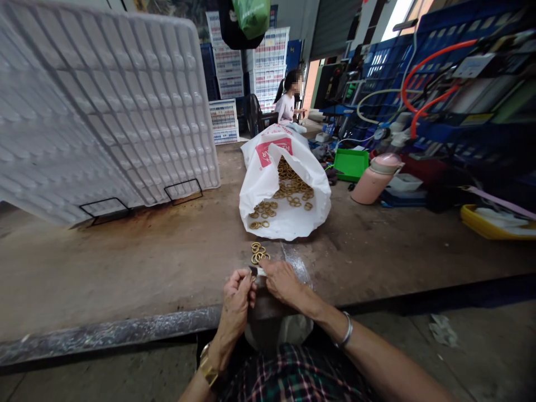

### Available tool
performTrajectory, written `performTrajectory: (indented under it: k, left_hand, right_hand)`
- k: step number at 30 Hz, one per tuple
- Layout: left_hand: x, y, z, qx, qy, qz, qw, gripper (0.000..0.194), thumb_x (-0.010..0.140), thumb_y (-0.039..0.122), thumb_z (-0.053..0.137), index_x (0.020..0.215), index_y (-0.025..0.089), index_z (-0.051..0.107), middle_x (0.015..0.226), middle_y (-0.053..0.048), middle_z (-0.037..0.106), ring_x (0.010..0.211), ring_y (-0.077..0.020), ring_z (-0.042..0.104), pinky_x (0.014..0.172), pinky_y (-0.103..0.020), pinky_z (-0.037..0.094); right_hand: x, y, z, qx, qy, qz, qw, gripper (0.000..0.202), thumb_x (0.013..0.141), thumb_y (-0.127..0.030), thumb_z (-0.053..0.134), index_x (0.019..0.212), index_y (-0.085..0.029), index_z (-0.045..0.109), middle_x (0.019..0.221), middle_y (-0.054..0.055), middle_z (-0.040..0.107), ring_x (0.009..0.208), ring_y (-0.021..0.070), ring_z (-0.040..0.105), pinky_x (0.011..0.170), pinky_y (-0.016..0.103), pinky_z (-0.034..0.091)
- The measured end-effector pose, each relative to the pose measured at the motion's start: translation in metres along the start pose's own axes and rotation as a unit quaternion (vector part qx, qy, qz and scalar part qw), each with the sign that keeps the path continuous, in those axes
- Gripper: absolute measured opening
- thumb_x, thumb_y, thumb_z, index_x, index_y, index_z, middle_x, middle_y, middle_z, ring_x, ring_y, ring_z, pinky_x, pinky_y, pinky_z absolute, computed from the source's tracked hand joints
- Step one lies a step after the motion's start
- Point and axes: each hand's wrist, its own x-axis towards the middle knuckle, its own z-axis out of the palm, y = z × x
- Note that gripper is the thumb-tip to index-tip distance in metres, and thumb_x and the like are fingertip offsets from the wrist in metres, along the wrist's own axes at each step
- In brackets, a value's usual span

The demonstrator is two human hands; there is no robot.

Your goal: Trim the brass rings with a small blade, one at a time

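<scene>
Just above the table's front edge, my left hand [238, 296] pinches a small dark piece [253, 271] between thumb and fingers. A brassy bit shows at those fingertips, too small to make out. My right hand [285, 283] is close beside it, fingers bent around a short white piece [261, 272] that meets the dark one. Right behind my fingertips lies a small pile of brass-coloured rings [258, 255]. Beyond them a white plastic bag [301, 223] rests on its side, its mouth towards me, with many more rings [291, 181] inside.
White ribbed plastic trays [146, 100] stand upright at left beside black wire frames [183, 191]. Right of the bag are a green tray [352, 164], a pink bottle [374, 181] and a yellow tray [494, 224]. A person [287, 103] sits behind, near stacked crates [268, 72].
</scene>
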Motion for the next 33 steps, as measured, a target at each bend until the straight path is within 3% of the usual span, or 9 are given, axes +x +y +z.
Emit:
performTrajectory:
  k: [3,7,10,12,16,18,23,29,33]
  left_hand:
    - [-0.005,0.005,0.001,-0.004,-0.021,-0.012,1.000,0.034,0.071,0.048,0.062,0.076,0.018,0.048,0.055,0.006,0.051,0.041,-0.0041,0.041,0.037,-0.014,0.029]
    - [-0.006,0.008,0.001,-0.087,-0.047,-0.038,0.994,0.033,0.070,0.043,0.066,0.078,0.018,0.047,0.055,0.006,0.052,0.041,-0.0041,0.041,0.038,-0.014,0.030]
    - [-0.004,0.007,0.000,-0.146,-0.053,-0.061,0.986,0.032,0.070,0.041,0.066,0.078,0.018,0.045,0.057,0.005,0.053,0.042,-0.0043,0.043,0.038,-0.014,0.031]
    - [-0.002,0.006,0.000,-0.161,-0.045,-0.070,0.983,0.034,0.070,0.043,0.066,0.077,0.018,0.044,0.059,0.005,0.054,0.044,-0.0045,0.045,0.038,-0.014,0.031]
    - [0.001,0.003,-0.001,-0.157,-0.028,-0.067,0.985,0.036,0.069,0.045,0.066,0.076,0.018,0.043,0.059,0.004,0.054,0.044,-0.0042,0.045,0.037,-0.013,0.029]
    - [0.002,0.002,-0.003,-0.146,-0.031,-0.061,0.987,0.035,0.070,0.043,0.067,0.074,0.017,0.043,0.058,0.005,0.053,0.043,-0.0036,0.044,0.037,-0.013,0.029]
    - [0.003,0.000,-0.008,-0.142,-0.041,-0.052,0.988,0.031,0.070,0.037,0.067,0.072,0.017,0.043,0.061,0.004,0.055,0.046,-0.0034,0.045,0.038,-0.012,0.029]
    - [0.004,-0.002,-0.008,-0.140,-0.035,-0.050,0.988,0.032,0.068,0.035,0.069,0.070,0.017,0.043,0.059,0.004,0.054,0.046,-0.0037,0.044,0.037,-0.013,0.028]
    - [0.004,-0.003,-0.009,-0.139,-0.012,-0.046,0.989,0.033,0.065,0.035,0.071,0.077,0.019,0.044,0.057,0.006,0.054,0.045,-0.0051,0.045,0.037,-0.013,0.029]
  right_hand:
    - [0.003,0.010,-0.003,-0.024,-0.006,0.061,0.998,0.026,0.077,-0.007,0.039,0.097,-0.014,0.054,0.076,0.012,0.065,0.066,0.0194,0.060,0.057,0.026,0.033]
    - [0.005,0.013,-0.004,0.106,0.050,0.020,0.993,0.018,0.079,-0.014,0.040,0.089,-0.016,0.054,0.071,0.004,0.061,0.062,0.0138,0.052,0.058,0.024,0.033]
    - [0.008,0.006,0.001,0.301,0.068,0.010,0.951,0.023,0.085,-0.026,0.036,0.071,-0.017,0.052,0.061,-0.001,0.052,0.056,0.0107,0.043,0.053,0.022,0.031]
    - [0.008,0.001,0.004,0.394,0.037,0.016,0.918,0.027,0.084,-0.033,0.038,0.065,-0.017,0.049,0.058,-0.003,0.047,0.054,0.0096,0.039,0.051,0.021,0.030]
    - [0.006,-0.004,0.009,0.493,-0.049,0.038,0.868,0.025,0.081,-0.035,0.042,0.064,-0.017,0.049,0.053,-0.006,0.040,0.049,0.0075,0.031,0.047,0.020,0.026]
    - [0.006,-0.004,0.011,0.517,-0.060,0.048,0.853,0.022,0.079,-0.033,0.044,0.064,-0.017,0.050,0.052,-0.007,0.038,0.048,0.0070,0.030,0.047,0.020,0.025]
    - [0.008,-0.004,0.014,0.526,-0.038,0.034,0.849,0.016,0.075,-0.026,0.048,0.069,-0.015,0.057,0.062,-0.003,0.053,0.058,0.0084,0.042,0.054,0.019,0.031]
    - [0.006,-0.007,0.010,0.531,-0.072,0.012,0.844,0.019,0.077,-0.026,0.045,0.070,-0.015,0.059,0.061,-0.003,0.055,0.056,0.0081,0.043,0.053,0.019,0.032]
    - [0.007,-0.009,0.009,0.510,-0.004,0.020,0.860,0.013,0.074,-0.022,0.048,0.072,-0.015,0.059,0.065,-0.002,0.056,0.063,0.0103,0.047,0.059,0.021,0.036]
